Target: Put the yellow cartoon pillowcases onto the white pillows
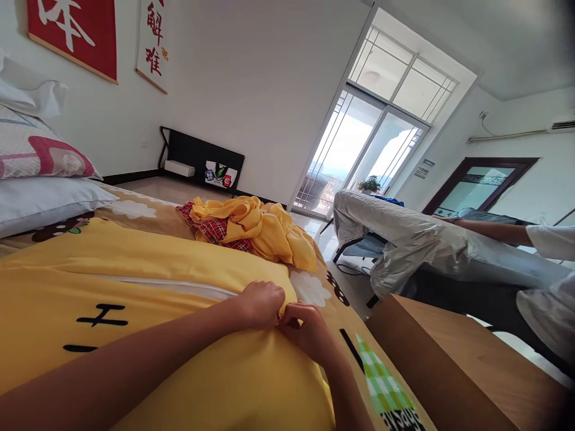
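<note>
Cropped forearms (148,359), 2 hands (263,304) — pinched cushion (224,383) part-hidden

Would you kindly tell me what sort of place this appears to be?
Probably a bedroom, or a room furnished like one: there is a patterned bedsheet, two stacked pillows at the left, and sliding glass doors letting in daylight.

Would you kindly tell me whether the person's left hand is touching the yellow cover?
Touching. The head view shows the left hand closed on the yellow cover, with the fabric bunched and creased where it grips.
</note>
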Demonstrator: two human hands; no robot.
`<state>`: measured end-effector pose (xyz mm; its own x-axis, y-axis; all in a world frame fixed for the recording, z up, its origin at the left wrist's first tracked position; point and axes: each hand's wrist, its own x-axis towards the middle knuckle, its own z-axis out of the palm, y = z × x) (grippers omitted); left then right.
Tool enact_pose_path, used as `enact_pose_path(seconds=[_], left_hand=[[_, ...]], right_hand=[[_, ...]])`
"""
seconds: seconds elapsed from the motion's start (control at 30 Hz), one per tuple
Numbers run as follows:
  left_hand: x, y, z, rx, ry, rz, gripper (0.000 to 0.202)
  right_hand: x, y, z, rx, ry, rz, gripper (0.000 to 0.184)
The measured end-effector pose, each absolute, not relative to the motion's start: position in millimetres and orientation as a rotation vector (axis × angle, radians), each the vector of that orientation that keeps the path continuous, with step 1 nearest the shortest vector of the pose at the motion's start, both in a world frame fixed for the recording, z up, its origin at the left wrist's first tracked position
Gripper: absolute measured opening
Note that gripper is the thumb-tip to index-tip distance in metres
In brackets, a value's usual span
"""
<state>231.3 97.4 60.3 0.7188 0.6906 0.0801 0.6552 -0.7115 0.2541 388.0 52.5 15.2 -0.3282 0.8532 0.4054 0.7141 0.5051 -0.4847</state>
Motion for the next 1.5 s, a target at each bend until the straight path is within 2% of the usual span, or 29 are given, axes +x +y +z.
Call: enact_pose_path(seconds=[0.07,0.17,0.23,0.3,0.53,0.63,0.73,1.0,1.27,1.4,1.5], left_hand=[[229,98,57,2.714,1.099,0.23,0.015],[224,102,52,2.635,1.05,0.24,0.016],[221,106,49,2.573,0.989,0.252,0.017],[219,110,47,2.549,0.963,0.259,0.019],[222,98,41,2.79,1.027,0.282,0.024],[225,91,34,2.964,1.021,0.296,0.026],[227,87,31,3.014,1.075,0.293,0.029],[227,85,40,2.883,1.229,0.176,0.029],[213,78,61,2.758,1.438,0.096,0.03],[189,85,68,2.711,1.477,0.12,0.026],[177,87,66,2.716,1.413,0.207,0.023]], right_hand=[[388,52,16,-1.317,-2.124,0.334,0.018],[389,51,20,-1.436,-2.08,0.389,0.007],[391,51,24,-1.525,-2.043,0.398,0.025],[394,50,27,-1.58,-2.049,0.406,0.03],[390,50,25,-1.592,-2.148,0.266,0.014],[387,54,20,-1.587,-2.151,0.18,0.019],[387,57,17,-1.568,-2.135,0.23,0.017],[386,57,14,-1.536,-2.129,0.252,0.015],[387,54,18,-1.473,-2.232,0.153,0.022],[377,48,26,-1.512,-2.137,0.092,0.017],[360,45,21,-1.489,-2.038,-0.032,0.031]])
